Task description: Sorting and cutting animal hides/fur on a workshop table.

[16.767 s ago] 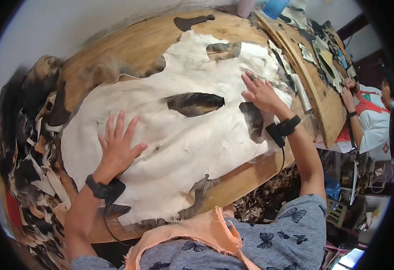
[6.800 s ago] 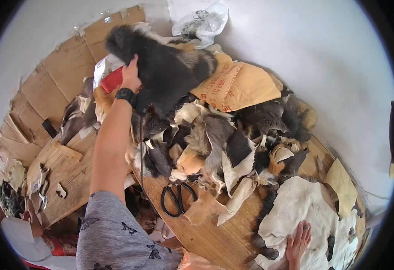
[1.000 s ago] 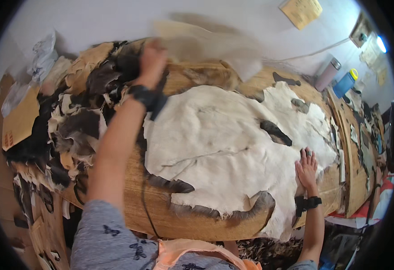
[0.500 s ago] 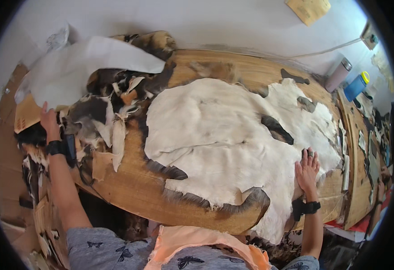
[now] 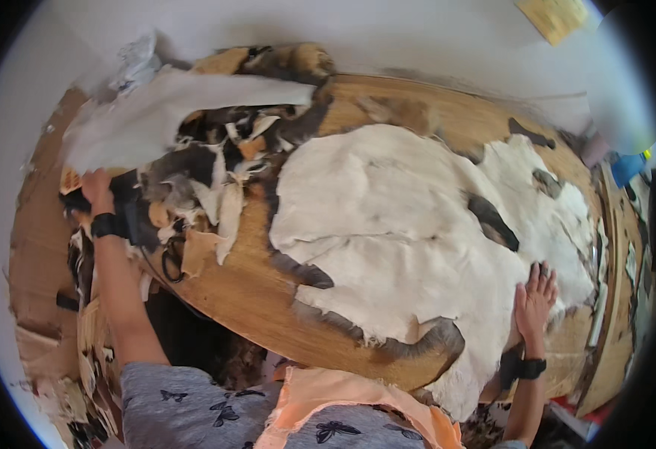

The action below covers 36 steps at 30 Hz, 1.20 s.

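Note:
A large pale hide (image 5: 373, 202), flesh side up with dark fur along its edges, is spread over the wooden table. My right hand (image 5: 535, 303) lies flat on its right part, fingers extended and a ring on one of them. At the far left, my left hand (image 5: 97, 188) is closed at the near edge of a big white sheet (image 5: 133, 123); its fingertips are partly hidden. That sheet lies across a heap of fur and leather scraps (image 5: 193, 176). A brown envelope-like paper (image 5: 71, 178) shows partly beneath its near corner.
Black-handled scissors (image 5: 172, 266) lie near the table's front-left edge. A dark flat tool (image 5: 531, 133) rests at the back right. Beyond it, a blue bottle (image 5: 627, 169) stands by a wooden board (image 5: 614, 288). Cardboard (image 5: 40, 247) lines the left side.
The view has swung left. My left hand has gone from an extended finger to a closed grip, and the white sheet lies flatter. My right hand stays on the hide.

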Available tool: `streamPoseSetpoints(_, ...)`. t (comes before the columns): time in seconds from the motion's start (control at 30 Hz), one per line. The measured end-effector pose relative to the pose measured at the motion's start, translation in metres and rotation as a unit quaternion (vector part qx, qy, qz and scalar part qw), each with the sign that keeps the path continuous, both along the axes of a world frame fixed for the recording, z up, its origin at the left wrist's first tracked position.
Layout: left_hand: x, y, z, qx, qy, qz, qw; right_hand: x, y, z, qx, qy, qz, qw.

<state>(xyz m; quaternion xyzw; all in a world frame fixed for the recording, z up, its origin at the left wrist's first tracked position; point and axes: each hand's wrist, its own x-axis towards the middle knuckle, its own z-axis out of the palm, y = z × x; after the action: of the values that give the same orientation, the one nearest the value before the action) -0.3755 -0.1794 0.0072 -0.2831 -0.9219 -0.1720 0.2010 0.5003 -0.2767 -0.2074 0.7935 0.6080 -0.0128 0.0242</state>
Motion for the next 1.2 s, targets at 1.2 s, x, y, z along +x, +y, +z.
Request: streamPoseSetpoints(1.2, 0.65, 0.278, -0.196, 0.001, -0.048, -0.79, 0.611, -0.01, -0.001, 0.007, 0.087, 0.026, 0.039, 0.995)
